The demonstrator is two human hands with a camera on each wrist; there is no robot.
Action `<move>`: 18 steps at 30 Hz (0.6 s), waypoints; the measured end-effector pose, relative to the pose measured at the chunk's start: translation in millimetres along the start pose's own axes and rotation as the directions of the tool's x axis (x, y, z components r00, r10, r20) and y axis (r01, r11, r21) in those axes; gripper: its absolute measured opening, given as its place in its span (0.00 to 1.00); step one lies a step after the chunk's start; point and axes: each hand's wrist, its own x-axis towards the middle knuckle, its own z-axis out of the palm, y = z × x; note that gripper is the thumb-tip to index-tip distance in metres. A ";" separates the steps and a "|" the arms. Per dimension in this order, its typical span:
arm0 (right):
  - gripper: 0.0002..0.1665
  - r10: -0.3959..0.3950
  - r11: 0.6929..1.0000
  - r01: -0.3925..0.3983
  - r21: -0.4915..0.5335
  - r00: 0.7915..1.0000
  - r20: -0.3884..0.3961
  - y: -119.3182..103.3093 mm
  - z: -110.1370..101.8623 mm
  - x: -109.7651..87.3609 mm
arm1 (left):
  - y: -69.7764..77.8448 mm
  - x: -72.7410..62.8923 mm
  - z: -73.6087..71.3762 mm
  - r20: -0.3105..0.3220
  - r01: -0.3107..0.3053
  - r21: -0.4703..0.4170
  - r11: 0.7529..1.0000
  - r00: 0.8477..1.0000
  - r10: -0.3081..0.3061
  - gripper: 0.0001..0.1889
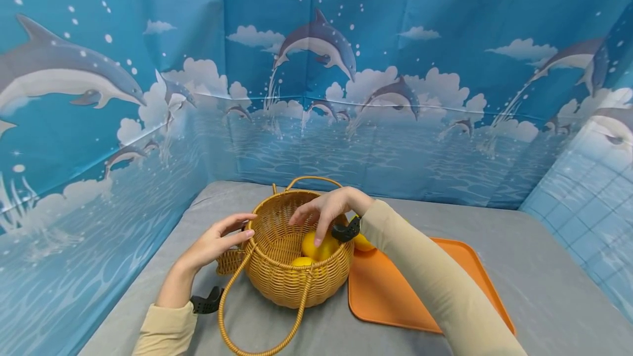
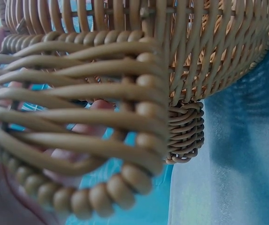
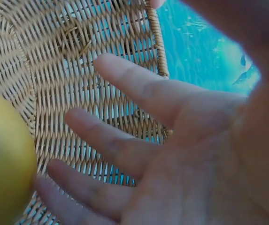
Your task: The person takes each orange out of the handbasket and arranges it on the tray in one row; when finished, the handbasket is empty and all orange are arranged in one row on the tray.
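A round wicker basket [image 1: 296, 284] stands on the grey surface, with a lemon-like yellow fruit [image 1: 318, 246] and another yellow fruit [image 1: 303, 261] inside. My right hand [image 1: 328, 207] reaches over the basket's right rim, fingers spread and slightly bent, a fingertip at the larger fruit. In the right wrist view nothing lies in the palm, and a yellow fruit [image 3: 5, 159] sits beside the fingertips. At the left rim, my left hand [image 1: 217, 243] rests its thumb and finger on the edge. A woven side piece [image 2: 78, 103] hides much of that hand in the left wrist view.
An orange tray [image 1: 390, 306] lies right of the basket, partly beneath my right forearm. Another yellow fruit [image 1: 363, 242] is at the tray's left side. One looped basket handle [image 1: 225, 317] hangs toward me. Dolphin-print curtains [image 1: 316, 136] stand behind and at both sides.
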 end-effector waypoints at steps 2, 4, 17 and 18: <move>0.44 -0.012 1.000 0.012 0.000 1.000 0.007 0.7 0.5 1.4 | -0.1 0.5 0.1 -0.001 0.002 0.003 1.000 1.000 -0.002 0.26; 0.44 -0.028 1.000 0.028 0.006 0.999 0.018 2.0 0.4 4.2 | -0.2 0.7 -0.2 -0.003 0.006 0.005 1.000 1.000 -0.006 0.26; 0.43 -0.061 0.998 0.062 -0.027 0.997 0.040 8.6 2.3 23.0 | 0.9 0.8 0.5 -0.002 0.022 -0.004 1.000 1.000 -0.022 0.26; 0.44 -0.070 0.997 0.071 -0.033 0.997 0.045 8.9 2.5 24.0 | 0.9 0.9 0.6 -0.001 0.020 -0.007 1.000 1.000 -0.020 0.26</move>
